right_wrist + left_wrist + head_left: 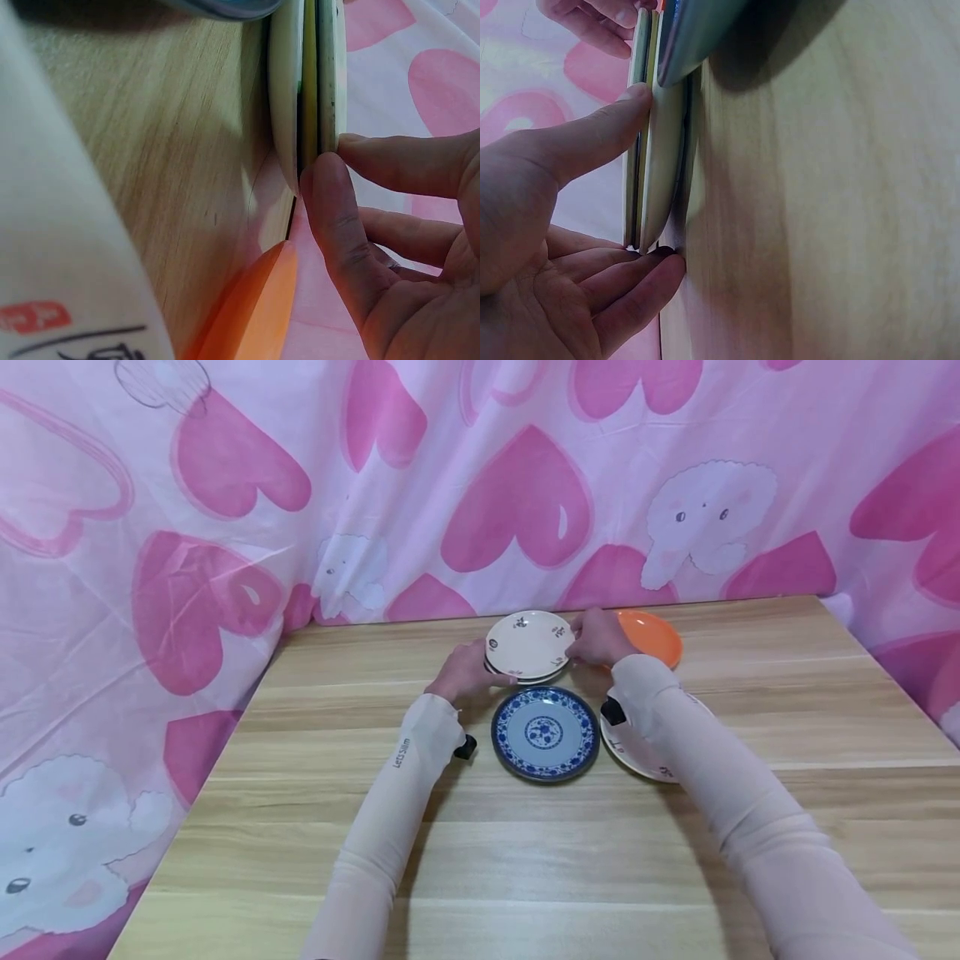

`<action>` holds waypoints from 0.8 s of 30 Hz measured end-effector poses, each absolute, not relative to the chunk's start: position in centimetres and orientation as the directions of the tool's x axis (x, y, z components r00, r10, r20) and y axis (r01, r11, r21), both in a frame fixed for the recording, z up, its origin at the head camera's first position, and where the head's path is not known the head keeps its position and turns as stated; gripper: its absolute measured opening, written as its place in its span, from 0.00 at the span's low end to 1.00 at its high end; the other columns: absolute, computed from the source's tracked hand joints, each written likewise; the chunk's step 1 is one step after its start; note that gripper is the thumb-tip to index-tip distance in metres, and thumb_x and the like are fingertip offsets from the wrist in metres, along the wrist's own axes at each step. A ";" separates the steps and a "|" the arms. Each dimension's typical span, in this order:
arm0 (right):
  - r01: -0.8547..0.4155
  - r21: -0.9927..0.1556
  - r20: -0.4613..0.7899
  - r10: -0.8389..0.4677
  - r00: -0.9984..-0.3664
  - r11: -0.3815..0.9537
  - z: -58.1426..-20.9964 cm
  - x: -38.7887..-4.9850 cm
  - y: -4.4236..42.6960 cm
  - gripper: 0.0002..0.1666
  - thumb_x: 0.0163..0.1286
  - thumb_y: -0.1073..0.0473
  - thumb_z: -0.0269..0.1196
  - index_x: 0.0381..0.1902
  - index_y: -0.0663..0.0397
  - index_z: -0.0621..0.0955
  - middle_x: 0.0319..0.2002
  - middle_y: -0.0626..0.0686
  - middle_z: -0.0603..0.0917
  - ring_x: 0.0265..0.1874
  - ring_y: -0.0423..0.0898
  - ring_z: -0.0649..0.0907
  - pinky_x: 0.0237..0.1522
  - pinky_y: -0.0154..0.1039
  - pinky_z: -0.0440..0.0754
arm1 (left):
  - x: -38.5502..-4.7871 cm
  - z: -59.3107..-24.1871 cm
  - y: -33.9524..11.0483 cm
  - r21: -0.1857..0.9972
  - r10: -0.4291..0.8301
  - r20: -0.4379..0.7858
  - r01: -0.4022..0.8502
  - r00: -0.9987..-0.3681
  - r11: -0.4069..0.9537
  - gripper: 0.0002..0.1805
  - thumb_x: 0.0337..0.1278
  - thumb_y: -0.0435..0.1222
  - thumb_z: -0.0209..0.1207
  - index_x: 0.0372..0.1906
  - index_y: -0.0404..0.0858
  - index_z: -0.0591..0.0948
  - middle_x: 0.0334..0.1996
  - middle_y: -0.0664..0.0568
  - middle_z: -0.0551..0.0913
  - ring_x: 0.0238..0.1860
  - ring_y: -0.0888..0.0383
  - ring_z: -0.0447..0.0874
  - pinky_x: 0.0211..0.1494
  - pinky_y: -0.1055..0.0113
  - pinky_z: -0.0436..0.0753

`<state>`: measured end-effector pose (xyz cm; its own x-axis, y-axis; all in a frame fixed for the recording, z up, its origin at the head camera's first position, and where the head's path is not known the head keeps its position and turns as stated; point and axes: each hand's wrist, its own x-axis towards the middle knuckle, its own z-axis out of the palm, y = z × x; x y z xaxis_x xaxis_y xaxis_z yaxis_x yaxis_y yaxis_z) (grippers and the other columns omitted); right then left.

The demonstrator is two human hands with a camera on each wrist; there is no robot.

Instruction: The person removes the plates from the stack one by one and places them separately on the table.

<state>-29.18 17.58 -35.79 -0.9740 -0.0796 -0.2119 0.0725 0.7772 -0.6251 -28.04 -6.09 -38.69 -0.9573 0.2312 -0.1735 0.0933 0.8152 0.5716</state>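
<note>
A stack of plates, topped by a cream one with small dark prints point(529, 645), is near the table's back edge. My left hand point(461, 672) point(570, 210) grips its left side, thumb on the rims and fingertips at the lower edge. At the right rim, my right hand point(600, 637) point(405, 232) pinches the stack's edge between thumb and finger. Seen side-on, the stack point(662, 165) point(285, 97) shows several layered rims, one yellowish. Its underside is partly hidden.
A blue-patterned plate point(545, 733) lies just in front of the stack. An orange plate point(654, 639) point(255, 315) is behind the right wrist, and a pale printed plate point(637, 750) is partly under the right forearm. A heart-print cloth point(517, 502) hangs behind the table point(300, 827).
</note>
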 end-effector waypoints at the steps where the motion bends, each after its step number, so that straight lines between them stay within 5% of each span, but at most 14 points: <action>1: 0.070 -0.627 -0.209 -0.080 -0.975 0.776 -35.8 -29.2 17.6 0.13 0.63 0.65 0.68 0.46 0.62 0.85 0.33 0.57 0.79 0.43 0.53 0.75 0.36 0.37 0.77 | -28.0 -38.7 -6.1 0.571 0.231 -0.171 0.094 -0.958 0.815 0.46 0.49 0.49 0.75 0.73 0.45 0.68 0.67 0.48 0.76 0.68 0.50 0.73 0.77 0.55 0.70; 14: 0.057 -0.629 -0.205 -0.094 -0.974 0.776 -35.9 -29.2 17.6 0.06 0.63 0.63 0.69 0.37 0.60 0.85 0.20 0.51 0.74 0.29 0.50 0.76 0.28 0.35 0.71 | -28.2 -38.6 -6.3 0.619 0.207 -0.174 0.057 -0.963 0.783 0.50 0.47 0.48 0.76 0.75 0.43 0.65 0.71 0.46 0.73 0.73 0.48 0.69 0.78 0.53 0.68; 24: 0.096 -0.632 -0.244 -0.080 -0.966 0.769 -36.4 -29.3 17.5 0.07 0.64 0.61 0.69 0.39 0.57 0.86 0.26 0.52 0.78 0.37 0.51 0.76 0.34 0.37 0.73 | -28.3 -38.6 -6.8 0.635 0.220 -0.137 0.085 -0.966 0.768 0.39 0.59 0.51 0.67 0.72 0.41 0.69 0.66 0.45 0.79 0.68 0.47 0.75 0.74 0.53 0.72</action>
<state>-29.33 17.52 -36.41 -0.9664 -0.0804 -0.2442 0.0958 0.7687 -0.6324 -28.34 -6.75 -38.55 -0.9659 0.2198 -0.1370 0.0846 0.7676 0.6353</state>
